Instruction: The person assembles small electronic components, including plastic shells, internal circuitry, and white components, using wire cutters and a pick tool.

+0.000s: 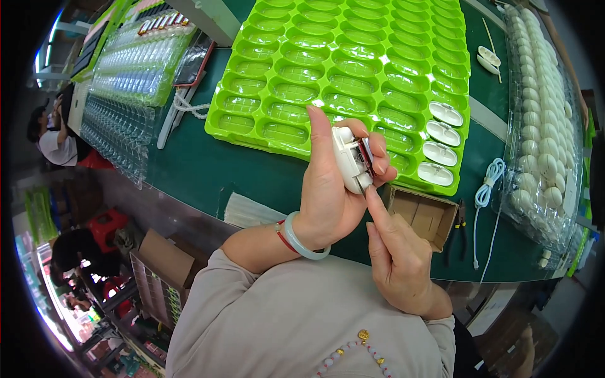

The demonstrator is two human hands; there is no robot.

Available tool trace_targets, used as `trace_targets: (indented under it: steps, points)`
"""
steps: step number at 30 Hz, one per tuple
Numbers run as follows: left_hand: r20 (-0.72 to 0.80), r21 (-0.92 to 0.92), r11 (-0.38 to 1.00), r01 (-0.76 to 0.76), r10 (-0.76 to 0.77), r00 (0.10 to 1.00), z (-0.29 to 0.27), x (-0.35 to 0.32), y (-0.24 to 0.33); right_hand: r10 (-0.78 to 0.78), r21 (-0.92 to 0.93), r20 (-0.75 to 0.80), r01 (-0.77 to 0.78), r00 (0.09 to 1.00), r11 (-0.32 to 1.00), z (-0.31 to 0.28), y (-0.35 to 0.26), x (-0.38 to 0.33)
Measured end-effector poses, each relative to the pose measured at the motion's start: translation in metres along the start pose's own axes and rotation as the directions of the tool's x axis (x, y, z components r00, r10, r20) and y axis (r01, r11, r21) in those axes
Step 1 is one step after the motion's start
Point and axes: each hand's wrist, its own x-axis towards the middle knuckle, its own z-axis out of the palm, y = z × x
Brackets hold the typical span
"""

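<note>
My left hand (328, 183) is closed around a small white oval case shell (348, 156), held above the near edge of the green tray (271, 142). Dark and reddish inner parts show on the shell's right side, beside my left fingertips. My right hand (403, 258) has its index fingertip at the lower end of the shell. Its thumb is bent and the other fingers are curled in; whether they hold a small thing is hidden. Several white oval case pieces (439, 153) sit in the tray's right-hand pockets.
A cardboard box (419, 214) and dark pliers with yellow marks (460, 220) lie right of my hands. Further right are a coiled white cable (488, 183) and a plastic pack of white rounded pieces (542, 126). Clear trays (116, 126) stand left; people sit beyond.
</note>
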Motion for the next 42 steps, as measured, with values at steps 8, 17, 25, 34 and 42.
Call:
trace_targets:
  steps: [8, 17, 25, 34, 42]
  points:
    - [0.0, 0.026, 0.999, -0.022, 0.022, 1.0, 0.0, -0.002, -0.001, -0.035, -0.037, 0.003, 0.036, 0.999, 0.999, 0.003, 0.003, -0.003]
    - [0.001, 0.02, 0.999, 0.03, -0.03, 1.0, -0.001, -0.001, -0.002, -0.081, -0.193, -0.008, 0.078, 0.997, 0.978, 0.008, 0.003, -0.007]
    - [-0.005, 0.113, 0.992, -0.048, 0.049, 0.999, -0.002, -0.006, -0.009, -0.123, -0.265, -0.045, 0.107, 0.991, 0.958, 0.015, 0.005, -0.012]
    - [-0.085, 0.18, 0.973, -0.146, 0.163, 0.983, 0.005, -0.005, 0.0, -0.17, -0.265, 0.014, 0.168, 0.985, 0.95, 0.011, 0.006, -0.008]
    - [0.345, -0.04, 0.925, -0.379, 0.369, 0.863, -0.012, 0.033, 0.072, -0.166, -0.284, -0.106, 0.13, 0.98, 0.95, -0.022, 0.017, -0.045]
